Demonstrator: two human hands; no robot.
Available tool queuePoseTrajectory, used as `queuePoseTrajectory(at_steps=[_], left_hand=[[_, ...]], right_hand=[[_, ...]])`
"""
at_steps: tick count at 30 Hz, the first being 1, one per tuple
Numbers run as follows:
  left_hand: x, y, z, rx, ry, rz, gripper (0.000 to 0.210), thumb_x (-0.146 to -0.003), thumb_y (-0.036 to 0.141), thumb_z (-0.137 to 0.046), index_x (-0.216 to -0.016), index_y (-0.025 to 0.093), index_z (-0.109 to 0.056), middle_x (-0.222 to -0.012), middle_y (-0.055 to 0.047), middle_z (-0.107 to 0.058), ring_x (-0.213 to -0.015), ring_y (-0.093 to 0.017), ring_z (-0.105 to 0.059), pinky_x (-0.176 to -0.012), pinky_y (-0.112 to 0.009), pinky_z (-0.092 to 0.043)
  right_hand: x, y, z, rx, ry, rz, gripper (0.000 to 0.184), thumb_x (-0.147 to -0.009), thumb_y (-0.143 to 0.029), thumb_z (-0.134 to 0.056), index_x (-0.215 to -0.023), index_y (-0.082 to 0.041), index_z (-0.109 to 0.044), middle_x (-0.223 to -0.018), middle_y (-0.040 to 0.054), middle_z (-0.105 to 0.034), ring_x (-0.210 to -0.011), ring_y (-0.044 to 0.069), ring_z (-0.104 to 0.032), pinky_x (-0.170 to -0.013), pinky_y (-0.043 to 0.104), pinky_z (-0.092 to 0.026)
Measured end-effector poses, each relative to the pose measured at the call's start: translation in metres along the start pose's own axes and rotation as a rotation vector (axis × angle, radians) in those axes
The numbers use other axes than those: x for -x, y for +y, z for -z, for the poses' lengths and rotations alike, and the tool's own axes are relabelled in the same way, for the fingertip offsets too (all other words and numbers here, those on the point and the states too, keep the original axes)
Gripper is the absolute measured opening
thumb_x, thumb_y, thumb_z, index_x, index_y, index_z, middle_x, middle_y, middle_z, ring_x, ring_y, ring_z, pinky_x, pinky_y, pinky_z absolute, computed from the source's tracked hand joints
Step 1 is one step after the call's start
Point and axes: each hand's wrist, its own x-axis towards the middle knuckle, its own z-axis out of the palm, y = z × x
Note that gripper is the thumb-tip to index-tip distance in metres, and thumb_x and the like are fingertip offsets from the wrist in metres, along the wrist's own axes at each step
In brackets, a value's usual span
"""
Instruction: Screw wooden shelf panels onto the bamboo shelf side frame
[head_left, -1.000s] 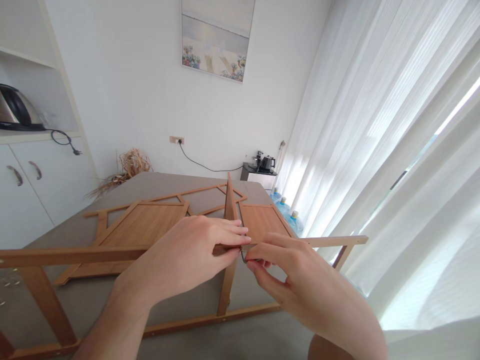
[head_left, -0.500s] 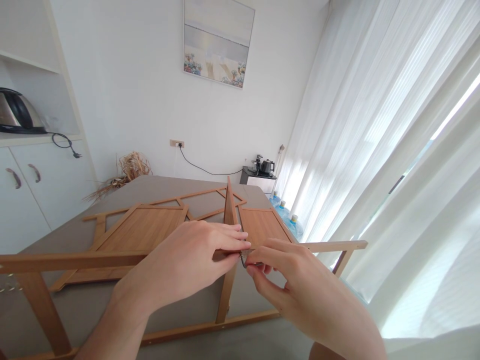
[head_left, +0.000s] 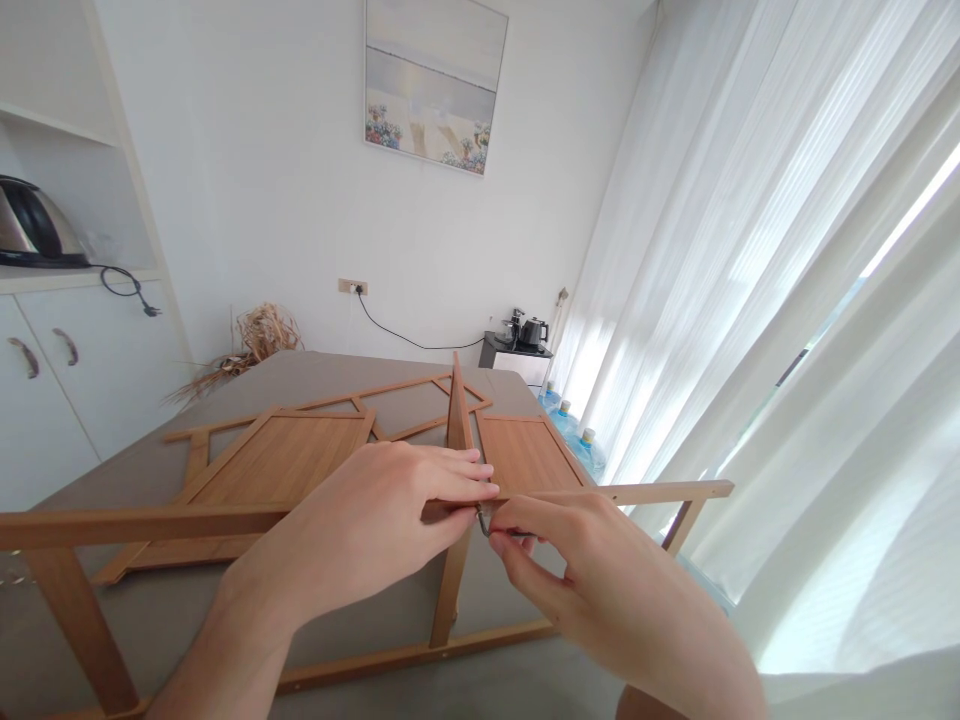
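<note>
A wooden frame [head_left: 150, 526] stands on edge across the near side of the table. My left hand [head_left: 367, 530] is closed over its top rail near the middle, where an upright wooden panel [head_left: 458, 410] meets it. In a pinch, my right hand [head_left: 600, 570] holds a bent metal hex key [head_left: 482, 522] by one arm. The key's other arm points up at the rail's underside, right beside my left fingertips; the screw it meets is hidden. A crosspiece [head_left: 448, 595] runs down from that joint to the lower rail [head_left: 420, 655].
Flat on the grey table [head_left: 330, 365] lie a large wooden panel [head_left: 292, 455], a smaller panel [head_left: 529, 455] and a slim open frame [head_left: 409, 385]. Dried stalks [head_left: 262, 335] are at the back left. Water bottles [head_left: 585, 445] stand by the curtain [head_left: 750, 250].
The view shifts very slightly. Both hands stay at the same joint, and the hex key remains in my right fingers with hardly any visible turn.
</note>
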Motion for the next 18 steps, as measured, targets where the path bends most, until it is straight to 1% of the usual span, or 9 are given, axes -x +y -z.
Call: queuePoseTrajectory(at_steps=[3,6,11,14,18], left_hand=[[0.0001,-0.0001,0.0002,0.005,0.009,0.006,0.033,-0.089,0.026,-0.056,-0.113,0.044,-0.07,-0.124,0.016,-0.064,-0.118,-0.017,-0.061,-0.104,-0.032,-0.051],[0.0004,0.0001,0.0006,-0.002,0.003,0.005,0.033,-0.088,0.026,-0.056,-0.112,0.045,-0.07,-0.124,0.016,-0.064,-0.119,-0.017,-0.061,-0.104,-0.032,-0.051],[0.0008,-0.0012,0.0,-0.007,-0.004,0.014,0.034,-0.088,0.025,-0.058,-0.114,0.043,-0.069,-0.124,0.015,-0.065,-0.119,-0.018,-0.06,-0.103,-0.031,-0.051],[0.0008,-0.0019,-0.0003,-0.01,-0.006,0.013,0.035,-0.087,0.025,-0.058,-0.115,0.044,-0.068,-0.124,0.016,-0.065,-0.119,-0.017,-0.061,-0.104,-0.031,-0.051],[-0.0002,-0.0014,0.0003,-0.015,-0.01,0.002,0.035,-0.088,0.026,-0.057,-0.115,0.045,-0.068,-0.125,0.016,-0.063,-0.119,-0.018,-0.061,-0.103,-0.033,-0.052]], right_hand=[[0.0001,0.0021,-0.0012,-0.011,-0.041,0.003,0.021,-0.097,-0.02,-0.044,-0.079,-0.024,-0.054,-0.071,-0.0054,-0.061,-0.06,0.011,-0.051,-0.057,0.024,-0.032],[0.0007,0.0047,-0.0008,-0.026,-0.048,0.027,0.021,-0.098,-0.02,-0.042,-0.083,-0.024,-0.055,-0.075,-0.0045,-0.063,-0.065,0.011,-0.055,-0.061,0.024,-0.035],[0.0057,0.0051,0.0033,-0.065,-0.095,0.107,0.019,-0.095,-0.014,-0.048,-0.08,-0.023,-0.053,-0.078,-0.0059,-0.063,-0.07,0.01,-0.057,-0.064,0.023,-0.038],[0.0074,0.0042,0.0045,-0.072,-0.081,0.108,0.018,-0.094,-0.013,-0.049,-0.08,-0.023,-0.053,-0.079,-0.0058,-0.063,-0.072,0.01,-0.057,-0.065,0.023,-0.038],[0.0038,0.0049,0.005,-0.056,-0.043,0.083,0.02,-0.095,-0.013,-0.047,-0.081,-0.023,-0.056,-0.076,-0.0057,-0.061,-0.065,0.01,-0.052,-0.059,0.023,-0.034]])
